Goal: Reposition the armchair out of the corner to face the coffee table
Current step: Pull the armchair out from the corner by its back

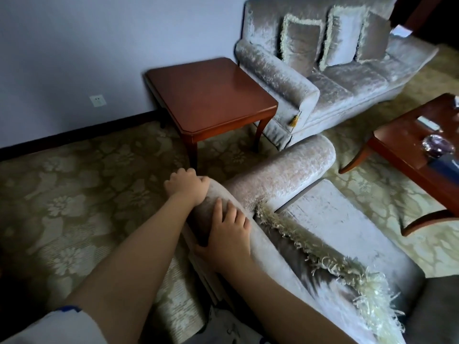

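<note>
The grey velvet armchair (pixel 330 219) fills the lower right, seen from behind its backrest. A fringed cushion (pixel 323 259) lies against its back. My left hand (pixel 187 186) grips the top corner of the backrest where it meets the rolled armrest (pixel 280 170). My right hand (pixel 229 234) clasps the backrest's top edge just below, thumb on the rear side. The wooden coffee table (pixel 407 155) stands at the right, beyond the seat.
A square wooden side table (pixel 211 95) stands by the wall ahead. A matching sofa (pixel 323 78) with three cushions runs along the back right. A dark glass ornament (pixel 438 145) sits on the coffee table. Patterned carpet (pixel 74 194) lies open to the left.
</note>
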`<state>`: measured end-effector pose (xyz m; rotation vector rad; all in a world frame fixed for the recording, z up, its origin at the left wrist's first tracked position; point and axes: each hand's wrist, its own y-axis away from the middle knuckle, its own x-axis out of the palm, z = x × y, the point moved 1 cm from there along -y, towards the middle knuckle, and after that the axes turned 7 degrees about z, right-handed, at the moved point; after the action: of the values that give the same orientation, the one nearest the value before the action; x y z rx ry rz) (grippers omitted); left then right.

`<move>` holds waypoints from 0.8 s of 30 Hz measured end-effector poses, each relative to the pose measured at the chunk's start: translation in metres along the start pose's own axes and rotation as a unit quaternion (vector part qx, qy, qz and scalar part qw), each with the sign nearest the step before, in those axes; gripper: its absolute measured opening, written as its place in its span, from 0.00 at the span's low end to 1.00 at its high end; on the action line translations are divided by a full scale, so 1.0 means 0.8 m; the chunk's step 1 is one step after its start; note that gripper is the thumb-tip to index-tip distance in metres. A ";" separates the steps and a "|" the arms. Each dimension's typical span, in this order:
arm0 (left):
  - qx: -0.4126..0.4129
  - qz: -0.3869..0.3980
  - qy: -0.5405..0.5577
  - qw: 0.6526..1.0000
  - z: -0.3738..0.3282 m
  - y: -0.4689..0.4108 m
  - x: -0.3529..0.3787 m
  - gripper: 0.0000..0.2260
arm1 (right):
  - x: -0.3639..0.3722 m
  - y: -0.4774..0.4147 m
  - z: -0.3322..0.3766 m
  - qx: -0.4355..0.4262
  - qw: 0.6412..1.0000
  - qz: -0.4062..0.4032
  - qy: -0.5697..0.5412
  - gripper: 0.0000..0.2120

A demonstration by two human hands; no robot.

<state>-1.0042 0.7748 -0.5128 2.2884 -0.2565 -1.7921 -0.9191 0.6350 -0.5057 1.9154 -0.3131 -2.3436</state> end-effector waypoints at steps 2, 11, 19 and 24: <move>-0.014 0.002 0.012 1.000 0.001 -0.002 0.004 0.23 | 0.003 -0.001 -0.001 -0.009 1.000 0.003 -0.015 0.52; -0.005 -0.019 0.015 1.000 -0.017 0.005 -0.001 0.23 | -0.005 -0.003 -0.025 -0.023 0.999 0.013 -0.030 0.53; -0.011 -0.001 0.014 1.000 -0.020 0.006 0.002 0.22 | -0.017 0.007 -0.020 -0.009 1.000 0.010 0.002 0.53; -0.002 0.003 0.014 1.000 0.007 0.007 0.014 0.23 | 0.004 0.010 -0.003 -0.007 0.999 0.038 -0.002 0.54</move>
<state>-1.0068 0.7659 -0.5230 2.3057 -0.2554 -1.7537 -0.9176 0.6265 -0.5079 1.8594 -0.3625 -2.2957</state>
